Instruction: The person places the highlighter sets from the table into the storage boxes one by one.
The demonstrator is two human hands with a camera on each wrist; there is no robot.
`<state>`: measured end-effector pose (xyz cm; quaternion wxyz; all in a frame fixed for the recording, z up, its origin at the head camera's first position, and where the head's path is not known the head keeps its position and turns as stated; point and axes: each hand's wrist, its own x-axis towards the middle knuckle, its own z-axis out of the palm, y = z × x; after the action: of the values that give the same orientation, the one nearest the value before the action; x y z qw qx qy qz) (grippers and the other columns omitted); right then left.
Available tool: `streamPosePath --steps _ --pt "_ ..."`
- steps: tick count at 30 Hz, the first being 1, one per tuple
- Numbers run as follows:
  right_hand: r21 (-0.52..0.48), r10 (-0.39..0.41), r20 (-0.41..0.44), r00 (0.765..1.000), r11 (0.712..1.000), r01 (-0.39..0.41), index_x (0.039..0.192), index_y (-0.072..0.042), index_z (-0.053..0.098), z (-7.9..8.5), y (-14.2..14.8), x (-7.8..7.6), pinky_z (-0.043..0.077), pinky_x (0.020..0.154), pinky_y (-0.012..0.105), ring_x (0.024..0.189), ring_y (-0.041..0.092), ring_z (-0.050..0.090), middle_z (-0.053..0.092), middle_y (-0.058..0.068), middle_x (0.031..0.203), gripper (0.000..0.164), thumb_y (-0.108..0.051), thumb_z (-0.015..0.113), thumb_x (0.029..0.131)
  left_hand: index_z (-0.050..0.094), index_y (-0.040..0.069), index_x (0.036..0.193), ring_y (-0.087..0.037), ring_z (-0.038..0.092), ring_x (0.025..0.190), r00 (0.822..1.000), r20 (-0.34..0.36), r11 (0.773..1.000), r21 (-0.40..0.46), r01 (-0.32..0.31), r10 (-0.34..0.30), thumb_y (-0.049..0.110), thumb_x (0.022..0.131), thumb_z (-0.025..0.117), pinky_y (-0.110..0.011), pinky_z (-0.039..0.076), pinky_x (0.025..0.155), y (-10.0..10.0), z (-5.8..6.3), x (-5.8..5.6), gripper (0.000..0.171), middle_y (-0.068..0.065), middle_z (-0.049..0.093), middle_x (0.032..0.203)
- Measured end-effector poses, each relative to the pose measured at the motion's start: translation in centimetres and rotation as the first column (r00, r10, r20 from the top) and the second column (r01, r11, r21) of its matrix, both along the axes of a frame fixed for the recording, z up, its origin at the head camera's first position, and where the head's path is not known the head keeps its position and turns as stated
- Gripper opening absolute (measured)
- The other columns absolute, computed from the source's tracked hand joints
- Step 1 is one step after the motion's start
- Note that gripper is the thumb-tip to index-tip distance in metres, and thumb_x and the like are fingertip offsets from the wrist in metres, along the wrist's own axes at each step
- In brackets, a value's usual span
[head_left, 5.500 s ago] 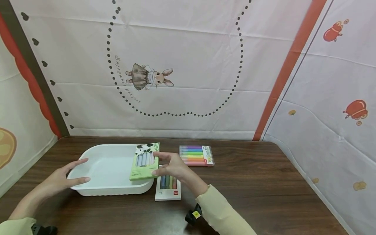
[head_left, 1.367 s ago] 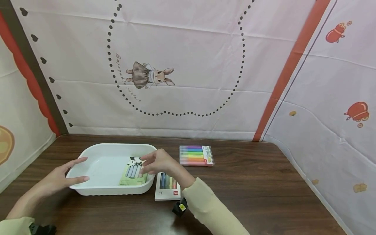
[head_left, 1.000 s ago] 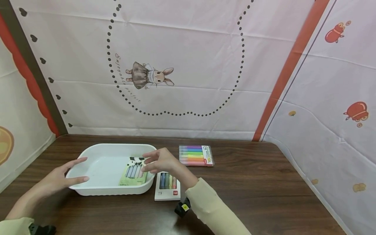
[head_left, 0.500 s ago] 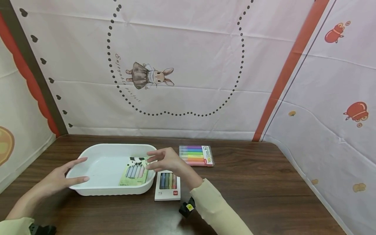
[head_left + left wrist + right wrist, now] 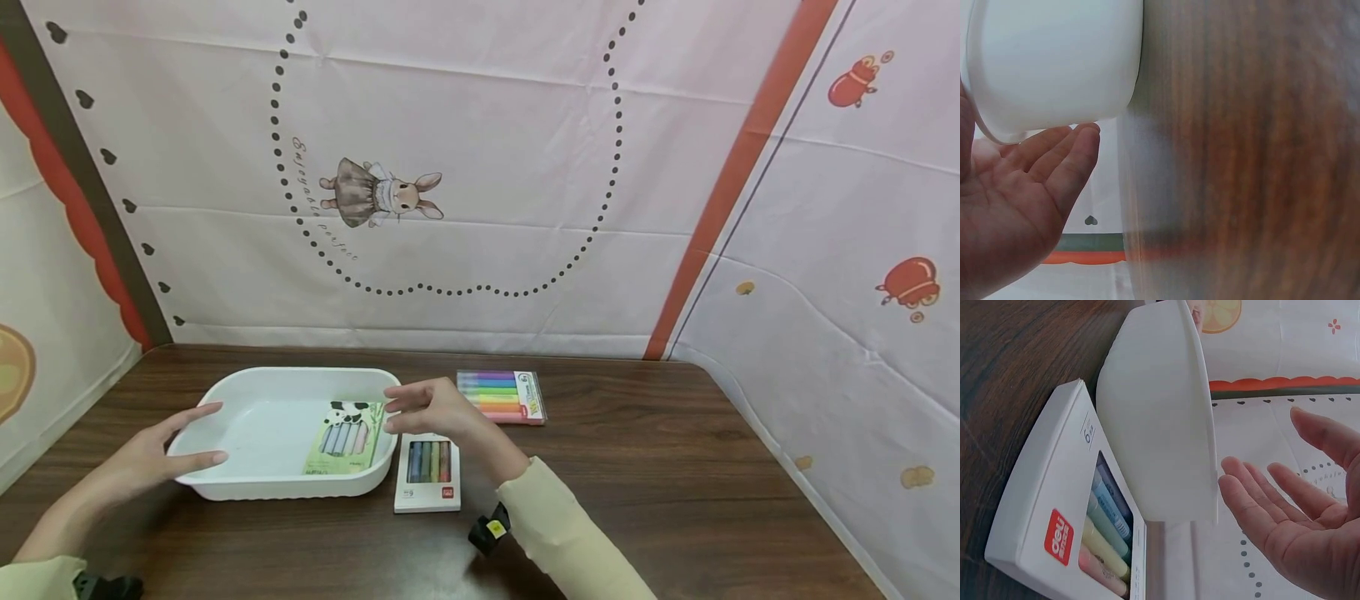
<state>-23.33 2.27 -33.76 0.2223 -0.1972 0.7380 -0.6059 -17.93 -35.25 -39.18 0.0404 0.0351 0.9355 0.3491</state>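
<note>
At the left end of the white plastic tray (image 5: 262,437), my left hand (image 5: 153,454) grips the rim, thumb and index finger over the edge. In the left wrist view the other fingers (image 5: 1063,159) lie along the tray's outer wall. A green box with a panda print (image 5: 341,442) and a window onto pastel sticks lies flat inside the tray, at its right end. My right hand (image 5: 435,408) hovers over the tray's right rim, fingers apart and holding nothing. Just below it, a white box (image 5: 427,496) with coloured sticks in its window lies beside the tray.
A clear pack of highlighter pens (image 5: 502,398) in rainbow colours lies on the brown wooden table (image 5: 637,475), behind and right of the white box. A printed cloth (image 5: 487,125) hangs along the back and both sides of the table.
My right hand has set the panda box down in the tray and let go, then drawn back up and right past the rim. My left hand has stayed on the tray.
</note>
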Motion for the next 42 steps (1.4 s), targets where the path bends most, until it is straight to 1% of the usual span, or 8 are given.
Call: streamPosePath --steps 6,10,16,22,25,29,36,42 --pt "0.000 0.003 0.000 1.000 1.000 -0.003 0.122 -0.005 0.058 0.0 0.6 -0.1 0.049 0.082 0.029 0.096 0.017 0.062 0.061 0.015 0.115 0.045 -0.006 0.070 0.078 0.022 0.001 0.142 -0.055 0.024 0.118 1.000 0.009 1.000 0.006 -0.002 0.002 0.036 0.084 0.064 -0.064 0.030 0.082 -0.1 -0.1 0.0 0.080 -0.042 0.021 0.135" --pt "-0.002 0.015 -0.022 1.000 1.000 -0.015 0.122 -0.005 0.058 -0.1 0.9 -0.2 0.049 0.082 0.029 0.097 0.017 0.062 0.061 0.017 0.115 0.045 -0.006 0.069 0.079 0.022 0.001 0.142 -0.056 0.021 0.119 1.000 0.020 1.000 0.011 -0.010 0.010 0.036 0.083 0.064 -0.066 0.027 0.083 -0.1 -0.1 0.0 0.081 -0.041 0.019 0.136" --pt "-0.001 0.017 -0.027 0.999 1.000 -0.017 0.120 -0.003 0.058 -0.5 1.3 -0.5 0.049 0.082 0.028 0.095 0.016 0.062 0.060 0.019 0.115 0.044 -0.004 0.070 0.078 0.021 0.003 0.143 -0.055 0.021 0.119 1.000 0.020 1.000 0.013 -0.010 0.010 0.036 0.084 0.064 -0.064 0.027 0.084 -0.1 0.0 0.0 0.080 -0.041 0.020 0.136" --pt "0.009 0.013 -0.043 0.999 1.000 -0.012 0.121 0.001 0.056 -0.9 1.8 -0.7 0.048 0.083 0.029 0.097 0.018 0.061 0.061 0.017 0.114 0.047 -0.005 0.071 0.077 0.021 0.002 0.143 -0.055 0.021 0.119 1.000 0.019 1.000 0.010 -0.011 0.011 0.036 0.084 0.064 -0.065 0.026 0.085 0.0 0.1 0.0 0.081 -0.041 0.020 0.136" --pt "0.025 0.009 -0.049 0.999 1.000 -0.008 0.121 -0.001 0.057 -0.8 2.2 -0.7 0.048 0.085 0.029 0.102 0.020 0.059 0.062 0.014 0.115 0.047 -0.006 0.071 0.077 0.021 0.002 0.143 -0.055 0.022 0.119 1.000 0.018 1.000 0.010 -0.007 0.007 0.036 0.084 0.064 -0.064 0.027 0.084 -0.1 0.1 0.0 0.081 -0.041 0.020 0.136" --pt "0.042 0.007 -0.057 0.998 0.999 -0.005 0.121 -0.002 0.057 -0.6 2.7 -0.5 0.046 0.086 0.029 0.106 0.022 0.057 0.061 0.014 0.117 0.046 -0.007 0.071 0.077 0.020 0.002 0.143 -0.055 0.021 0.119 1.000 0.019 1.000 0.010 -0.006 0.006 0.036 0.084 0.064 -0.065 0.027 0.084 -0.1 0.0 0.1 0.081 -0.041 0.020 0.136" --pt "0.063 0.001 -0.078 0.997 0.998 0.004 0.119 -0.005 0.060 -0.4 3.6 -0.4 0.045 0.089 0.031 0.107 0.023 0.057 0.061 0.013 0.116 0.042 -0.008 0.070 0.078 0.022 0.001 0.142 -0.055 0.024 0.118 1.000 0.002 1.000 0.000 -0.002 0.002 0.036 0.084 0.064 -0.065 0.028 0.084 -0.1 0.0 0.0 0.080 -0.041 0.021 0.135" --pt "0.068 -0.008 -0.084 0.996 0.998 0.014 0.119 -0.007 0.060 -0.4 4.3 -0.4 0.045 0.089 0.032 0.106 0.022 0.057 0.061 0.013 0.115 0.043 -0.010 0.071 0.078 0.021 0.001 0.142 -0.056 0.022 0.119 1.000 0.017 1.000 0.009 -0.003 0.003 0.036 0.084 0.064 -0.065 0.027 0.084 -0.2 0.0 0.0 0.080 -0.042 0.020 0.135"
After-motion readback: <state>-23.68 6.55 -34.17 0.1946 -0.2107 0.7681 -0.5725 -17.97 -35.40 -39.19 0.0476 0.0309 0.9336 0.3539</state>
